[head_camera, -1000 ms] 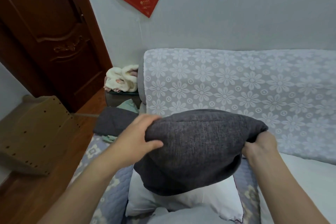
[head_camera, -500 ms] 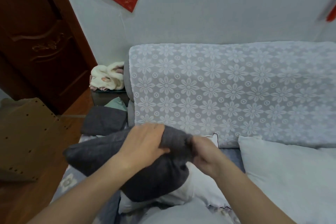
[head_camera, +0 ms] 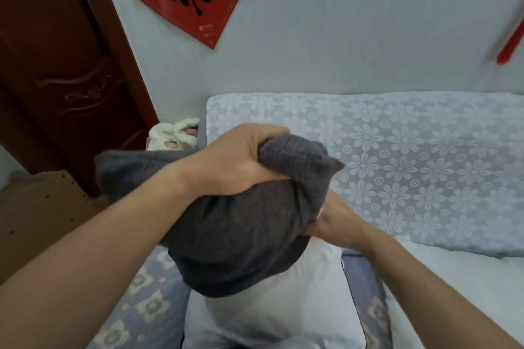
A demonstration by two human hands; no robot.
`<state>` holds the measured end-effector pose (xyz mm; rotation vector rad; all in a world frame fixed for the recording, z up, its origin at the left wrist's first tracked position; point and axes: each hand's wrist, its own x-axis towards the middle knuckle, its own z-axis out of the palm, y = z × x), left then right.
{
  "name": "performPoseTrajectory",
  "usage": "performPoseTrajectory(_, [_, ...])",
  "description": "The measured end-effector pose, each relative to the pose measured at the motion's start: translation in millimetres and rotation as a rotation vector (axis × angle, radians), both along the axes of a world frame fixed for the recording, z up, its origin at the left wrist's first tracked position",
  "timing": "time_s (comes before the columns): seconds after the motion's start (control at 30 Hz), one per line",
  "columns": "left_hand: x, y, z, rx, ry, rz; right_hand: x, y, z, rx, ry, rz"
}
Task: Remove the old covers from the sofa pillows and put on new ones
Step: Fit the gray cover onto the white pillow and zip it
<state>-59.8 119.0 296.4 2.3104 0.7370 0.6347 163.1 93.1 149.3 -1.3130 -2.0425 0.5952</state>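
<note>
Head view: dark grey cover (head_camera: 241,238), coarse woven cloth, bunched and creased, pulled over the upper part of a white pillow (head_camera: 272,309) standing on the floral sofa seat (head_camera: 147,292). Left hand (head_camera: 241,161) fisted on the cover's gathered top corner. Right hand (head_camera: 334,224) at the cover's right edge, largely hidden; grip cannot be told.

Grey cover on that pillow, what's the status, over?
Left hand fisted on grey cover, bunched at top. Right hand gripping its lower edge. White pillow half bare below. Nothing in the way.
</note>
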Motion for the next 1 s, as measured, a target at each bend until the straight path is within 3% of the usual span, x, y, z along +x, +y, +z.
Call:
performPoseTrajectory(0.1, [12.1,15.4,22.7,0.118,-0.13,-0.023,33.5,4.2,30.7,0.133,-0.023,-0.164])
performPoseTrajectory(0.23, [-3.8,24.2,48.9,0.093,-0.276,-0.059,58.5,-6.9,89.8,0.424,-0.1,-0.299])
performPoseTrajectory(0.33, [-23.8,27.9,39.5,-0.029,-0.19,-0.128,55.1,-30.6,101.5,0.539,-0.196,-0.347])
performPoseTrajectory(0.43, [-31.7,40.1,-22.2,-0.104,-0.087,-0.095,36.3,-46.6,49.7,0.604,-0.402,-0.387])
performPoseTrajectory(0.5, [-45.1,36.3,-87.8,0.088,0.121,0.006,19.3,-53.9,-26.1,0.425,-0.463,-0.349])
performPoseTrajectory(0.57, [-69.9,24.5,-166.9,0.435,0.397,-0.103,1.3,-66.4,-106.8,0.088,-0.499,-0.261])
performPoseTrajectory(0.6, [-85.4,12.7,-209.7,0.497,0.543,-0.13,-5.0,-73.9,-144.1,-0.165,-0.495,-0.194])
performPoseTrajectory(0.7, [-128.6,-17.2,-319.2,0.419,0.88,-0.205,-13.7,-98.6,-207.2,-0.718,-0.379,-0.101])
performPoseTrajectory(0.73, [-133.9,-23.6,-339.0,0.316,1.033,-0.26,-11.5,-105.0,-210.4,-0.794,-0.344,-0.106])
performPoseTrajectory(0.83, [-134.7,-36.9,-373.9,0.124,1.058,-0.202,0.9,-98.3,-211.9,-0.878,-0.353,-0.139])
performPoseTrajectory(1.0, [-148.4,-58.7,-396.4,0.137,1.016,-0.18,-14.4,-39.5,-200.1,-0.874,-0.225,-0.298])
